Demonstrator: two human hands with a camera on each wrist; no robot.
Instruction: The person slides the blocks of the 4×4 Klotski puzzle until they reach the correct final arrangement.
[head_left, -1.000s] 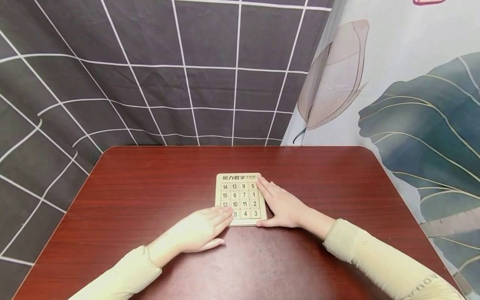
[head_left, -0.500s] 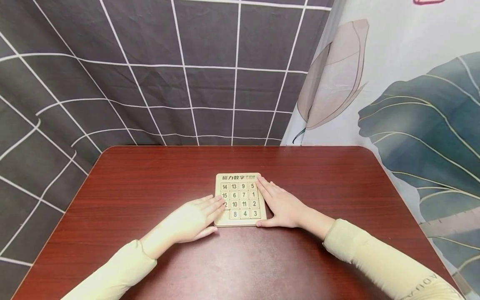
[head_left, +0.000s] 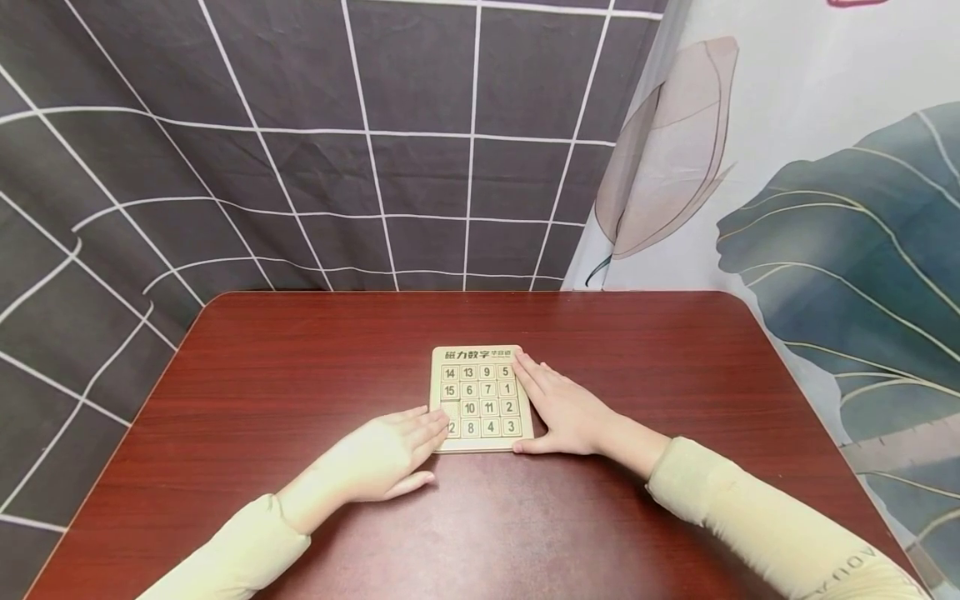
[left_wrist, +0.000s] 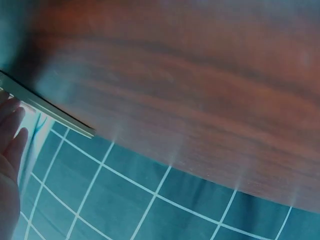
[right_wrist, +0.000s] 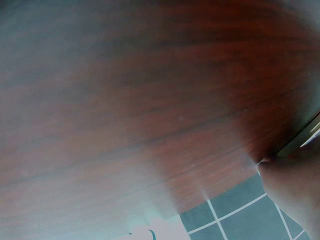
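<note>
A pale sliding number puzzle [head_left: 480, 446] lies flat on the table in the head view, several numbered tiles in its frame. My left hand [head_left: 386, 457], fingers straight, touches the 12 tile [head_left: 453, 429] at the bottom left and partly covers it. Just above that tile is a bare slot [head_left: 450, 408]. Along the puzzle's right edge rests my right hand [head_left: 573, 417], fingers extended near the top corner and thumb at the bottom one. The left wrist view catches the puzzle's edge [left_wrist: 55, 111] beside my fingers [left_wrist: 16, 142]; in the right wrist view, part of my right hand [right_wrist: 295, 185] shows.
The reddish-brown wooden table [head_left: 300, 350] has rounded far corners. Behind it hangs a dark curtain [head_left: 420, 175] with a white grid, and at the right a pale curtain [head_left: 795, 100] with large leaf prints.
My left hand moved up-left onto the 12 tile, then back toward me, and that tile slid down one place into the bottom-left slot. The right hand stayed still.
</note>
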